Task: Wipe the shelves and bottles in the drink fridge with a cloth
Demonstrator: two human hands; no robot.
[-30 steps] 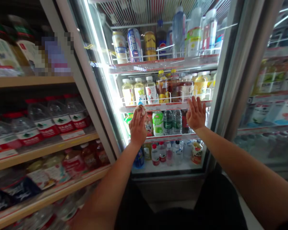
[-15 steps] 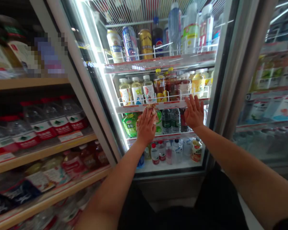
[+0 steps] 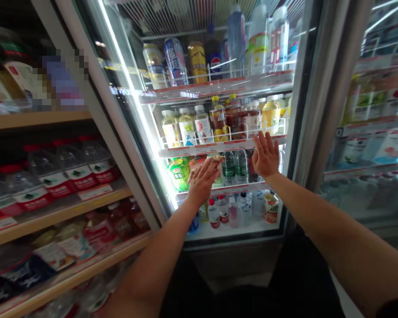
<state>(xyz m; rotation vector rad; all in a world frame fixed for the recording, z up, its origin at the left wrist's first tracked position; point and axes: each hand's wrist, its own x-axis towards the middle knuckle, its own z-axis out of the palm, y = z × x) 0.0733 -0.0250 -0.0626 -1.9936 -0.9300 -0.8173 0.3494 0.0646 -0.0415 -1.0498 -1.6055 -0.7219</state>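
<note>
Against the glass door (image 3: 235, 244) of a lit drinks fridge, my left hand (image 3: 201, 182) presses a crumpled, pinkish-beige cloth (image 3: 218, 158). Most of the cloth is covered by the palm and fingers, which point up and to the right. My right hand (image 3: 265, 155) lies flat on the same glass, farther right, fingers stretched and holding nothing. Behind the glass, near the left hand, are a green package (image 3: 179, 173) and green-labelled water bottles (image 3: 241, 167). Yellow-drink bottles (image 3: 271, 114) stand above the right hand.
Wooden shelves (image 3: 109, 201) with red-capped bottles (image 3: 97, 159) flank the fridge on the left. On the right, a metal frame (image 3: 313, 110) separates it from another glass-fronted fridge (image 3: 371, 170). Cans (image 3: 197, 62) and tall bottles line the upper shelf.
My left hand has slid slightly down with the cloth, and its fingers have turned to the right. My right hand stays in almost the same place on the glass.
</note>
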